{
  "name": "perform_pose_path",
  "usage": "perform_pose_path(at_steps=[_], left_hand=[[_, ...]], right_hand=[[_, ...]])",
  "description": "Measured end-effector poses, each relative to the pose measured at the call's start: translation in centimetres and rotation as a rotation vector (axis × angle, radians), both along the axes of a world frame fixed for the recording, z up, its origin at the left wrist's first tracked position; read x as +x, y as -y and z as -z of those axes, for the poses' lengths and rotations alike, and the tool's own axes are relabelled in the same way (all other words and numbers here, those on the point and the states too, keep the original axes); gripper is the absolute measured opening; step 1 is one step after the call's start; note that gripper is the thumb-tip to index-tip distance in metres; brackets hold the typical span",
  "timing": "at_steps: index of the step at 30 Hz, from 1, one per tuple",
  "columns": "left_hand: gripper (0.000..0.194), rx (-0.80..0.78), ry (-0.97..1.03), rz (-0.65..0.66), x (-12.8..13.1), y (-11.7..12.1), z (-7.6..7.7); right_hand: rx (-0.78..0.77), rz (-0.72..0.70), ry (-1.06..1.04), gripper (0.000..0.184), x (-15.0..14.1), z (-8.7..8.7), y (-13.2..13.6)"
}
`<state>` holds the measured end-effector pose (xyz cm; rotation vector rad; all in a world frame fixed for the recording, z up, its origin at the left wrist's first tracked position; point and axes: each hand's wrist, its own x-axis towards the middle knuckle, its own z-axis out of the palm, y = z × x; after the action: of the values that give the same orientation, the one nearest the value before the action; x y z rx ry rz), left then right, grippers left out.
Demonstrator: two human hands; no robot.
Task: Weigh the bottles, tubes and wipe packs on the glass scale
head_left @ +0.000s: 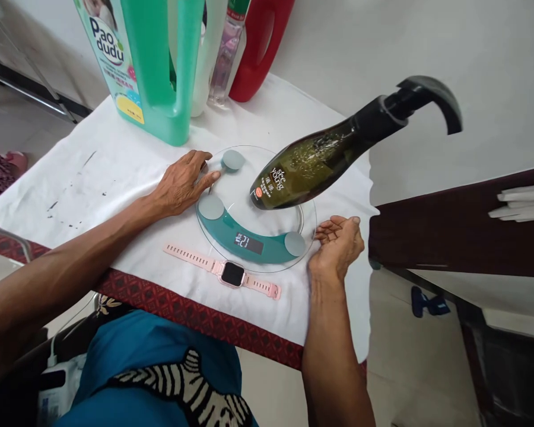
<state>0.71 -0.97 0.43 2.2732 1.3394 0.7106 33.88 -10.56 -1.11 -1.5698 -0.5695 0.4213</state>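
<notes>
A round glass scale (244,234) with a teal curved band and a lit display lies on the white cloth. On its glass stands a dark green pump bottle (302,169) with a black pump head, labelled "see young". My left hand (180,184) rests at the scale's left rim, thumb and fingers apart and nothing in it. At the right rim is my right hand (338,240), palm turned up with its fingers loosely curled and holding nothing I can see. A pink-strapped smartwatch (232,274) lies flat in front of the scale.
A large green jug (160,71), a clear bottle (226,59) and a red jug (262,47) stand at the back of the table. The white cloth (71,172) has dark marks on the left. Dark blue slippers (429,301) lie on the floor at right.
</notes>
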Motion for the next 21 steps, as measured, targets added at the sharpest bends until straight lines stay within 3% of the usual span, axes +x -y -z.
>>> perform_pose_path(at_steps=[16,21], left_hand=[[0.058,0.009,0.020,0.047,-0.4,0.1,0.1],[0.057,0.014,0.064,0.034,-0.3,0.3,0.3]], right_hand=[[-0.008,-0.014,0.046,0.051,0.1,0.4,0.0],[0.008,0.023,0.119,0.051,-1.1,-2.2,0.7]])
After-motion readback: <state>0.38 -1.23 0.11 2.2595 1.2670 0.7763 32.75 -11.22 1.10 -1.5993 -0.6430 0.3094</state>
